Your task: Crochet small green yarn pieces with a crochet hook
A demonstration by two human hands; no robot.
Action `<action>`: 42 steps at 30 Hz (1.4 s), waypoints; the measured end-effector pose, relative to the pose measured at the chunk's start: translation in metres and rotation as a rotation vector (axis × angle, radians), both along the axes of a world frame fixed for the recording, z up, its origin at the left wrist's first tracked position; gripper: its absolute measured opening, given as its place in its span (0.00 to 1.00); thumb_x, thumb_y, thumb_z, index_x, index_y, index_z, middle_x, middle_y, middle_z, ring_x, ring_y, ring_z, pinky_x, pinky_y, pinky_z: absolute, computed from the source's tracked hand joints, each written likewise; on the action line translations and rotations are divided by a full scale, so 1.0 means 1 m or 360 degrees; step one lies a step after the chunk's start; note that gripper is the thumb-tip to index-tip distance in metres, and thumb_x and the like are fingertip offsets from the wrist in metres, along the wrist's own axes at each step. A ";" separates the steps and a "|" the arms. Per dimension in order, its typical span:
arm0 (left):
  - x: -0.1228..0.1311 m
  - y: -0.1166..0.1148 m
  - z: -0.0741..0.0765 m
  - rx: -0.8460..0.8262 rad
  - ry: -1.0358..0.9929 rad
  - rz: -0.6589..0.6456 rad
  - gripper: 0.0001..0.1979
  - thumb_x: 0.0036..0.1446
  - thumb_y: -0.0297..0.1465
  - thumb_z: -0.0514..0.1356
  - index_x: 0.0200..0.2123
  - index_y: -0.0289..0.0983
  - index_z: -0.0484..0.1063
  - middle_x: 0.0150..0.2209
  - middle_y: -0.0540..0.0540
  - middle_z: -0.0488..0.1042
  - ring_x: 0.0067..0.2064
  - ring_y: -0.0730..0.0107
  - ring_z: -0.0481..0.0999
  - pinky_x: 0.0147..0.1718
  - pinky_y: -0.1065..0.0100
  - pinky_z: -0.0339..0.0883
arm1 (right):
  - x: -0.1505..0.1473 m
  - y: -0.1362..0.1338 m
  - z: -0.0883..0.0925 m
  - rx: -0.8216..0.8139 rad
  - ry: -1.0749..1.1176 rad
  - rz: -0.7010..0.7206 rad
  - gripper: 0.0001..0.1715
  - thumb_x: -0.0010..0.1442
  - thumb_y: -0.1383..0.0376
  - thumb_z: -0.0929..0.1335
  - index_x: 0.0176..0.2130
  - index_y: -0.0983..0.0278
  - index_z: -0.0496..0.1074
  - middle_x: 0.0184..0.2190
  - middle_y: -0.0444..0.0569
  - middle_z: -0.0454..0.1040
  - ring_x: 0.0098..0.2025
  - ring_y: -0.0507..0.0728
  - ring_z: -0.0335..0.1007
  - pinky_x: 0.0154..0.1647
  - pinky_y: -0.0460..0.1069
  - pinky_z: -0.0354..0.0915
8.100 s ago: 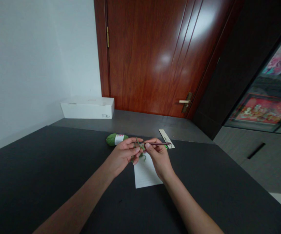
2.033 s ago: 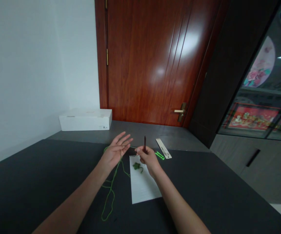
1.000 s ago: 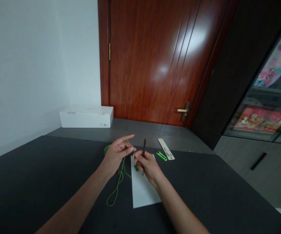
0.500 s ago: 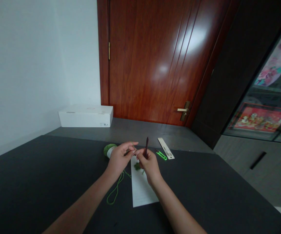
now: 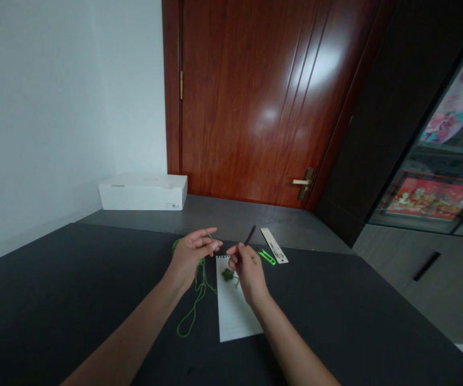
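My left hand (image 5: pixel 191 254) pinches a strand of green yarn (image 5: pixel 194 300) that hangs down and loops over the black table (image 5: pixel 54 300). My right hand (image 5: pixel 245 265) is closed on a dark crochet hook (image 5: pixel 249 235), whose handle points up and to the right. A small green crocheted piece (image 5: pixel 228 275) lies on a white notepad (image 5: pixel 235 305) just below and between the hands. The green yarn ball (image 5: pixel 174 245) peeks out behind my left hand.
Green snips (image 5: pixel 266 256) and a pale ruler (image 5: pixel 274 245) lie beyond my right hand near the table's far edge. A white box (image 5: pixel 143 191) sits on the grey floor by the wall. A red-brown door (image 5: pixel 263 96) and a dark cabinet (image 5: pixel 376 134) stand behind.
The crocheted piece went from my hands down onto the notepad. Over the last second my left hand closed on the yarn strand, and the hook in my right hand tilted to the right.
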State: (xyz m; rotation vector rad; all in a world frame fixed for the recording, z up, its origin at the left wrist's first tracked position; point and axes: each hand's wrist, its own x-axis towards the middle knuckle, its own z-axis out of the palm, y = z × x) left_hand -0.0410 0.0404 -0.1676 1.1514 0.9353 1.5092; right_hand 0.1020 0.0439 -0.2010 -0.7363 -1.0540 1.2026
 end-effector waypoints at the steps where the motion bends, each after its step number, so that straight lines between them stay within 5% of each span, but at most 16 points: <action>1: -0.001 0.001 0.001 0.0000 0.0009 0.0004 0.24 0.44 0.26 0.70 0.48 0.32 0.76 0.29 0.45 0.81 0.35 0.64 0.79 0.33 0.68 0.68 | 0.003 0.000 0.004 0.0043 0.0101 0.0010 0.24 0.56 0.44 0.67 0.28 0.62 0.73 0.22 0.44 0.65 0.24 0.52 0.61 0.26 0.47 0.60; 4: -0.002 0.000 0.003 0.0010 0.0039 -0.0022 0.24 0.45 0.25 0.69 0.49 0.32 0.75 0.30 0.44 0.81 0.34 0.66 0.78 0.33 0.67 0.66 | 0.010 -0.001 0.013 0.0121 0.0185 -0.0009 0.26 0.56 0.42 0.68 0.33 0.62 0.76 0.29 0.46 0.70 0.29 0.52 0.63 0.30 0.47 0.62; 9: 0.001 -0.002 0.002 0.0030 0.0081 -0.0095 0.22 0.46 0.26 0.69 0.48 0.33 0.75 0.31 0.43 0.81 0.33 0.66 0.77 0.32 0.67 0.64 | 0.017 -0.001 0.014 0.0185 0.0139 0.0017 0.26 0.60 0.43 0.66 0.32 0.62 0.73 0.16 0.34 0.49 0.17 0.48 0.42 0.19 0.45 0.46; 14: 0.002 -0.003 0.002 0.0049 0.0111 -0.0142 0.22 0.46 0.27 0.69 0.47 0.33 0.75 0.31 0.44 0.81 0.32 0.67 0.77 0.31 0.67 0.64 | 0.018 -0.003 0.008 0.0468 -0.0385 -0.0167 0.19 0.65 0.51 0.65 0.36 0.64 0.74 0.20 0.41 0.66 0.22 0.51 0.62 0.24 0.46 0.56; 24: 0.003 -0.003 0.001 0.0070 0.0118 -0.0094 0.22 0.46 0.26 0.69 0.47 0.31 0.75 0.28 0.46 0.80 0.30 0.71 0.74 0.31 0.69 0.62 | 0.020 -0.009 0.006 0.0821 -0.0818 -0.0404 0.12 0.67 0.62 0.64 0.36 0.62 0.74 0.25 0.43 0.71 0.27 0.52 0.68 0.30 0.48 0.62; 35: 0.003 -0.004 0.002 -0.0210 -0.0233 -0.0344 0.29 0.39 0.26 0.74 0.48 0.29 0.75 0.31 0.43 0.80 0.33 0.68 0.78 0.36 0.67 0.67 | 0.012 -0.011 -0.005 0.0934 -0.0602 -0.0455 0.03 0.66 0.67 0.65 0.38 0.60 0.65 0.29 0.43 0.71 0.30 0.52 0.72 0.33 0.49 0.69; 42: 0.002 -0.001 0.002 -0.0256 -0.0307 -0.0547 0.30 0.39 0.25 0.75 0.49 0.29 0.75 0.31 0.44 0.79 0.33 0.70 0.77 0.34 0.69 0.66 | 0.020 -0.011 -0.005 0.1411 -0.0803 -0.0469 0.06 0.65 0.71 0.67 0.40 0.59 0.70 0.36 0.48 0.74 0.39 0.56 0.72 0.41 0.52 0.69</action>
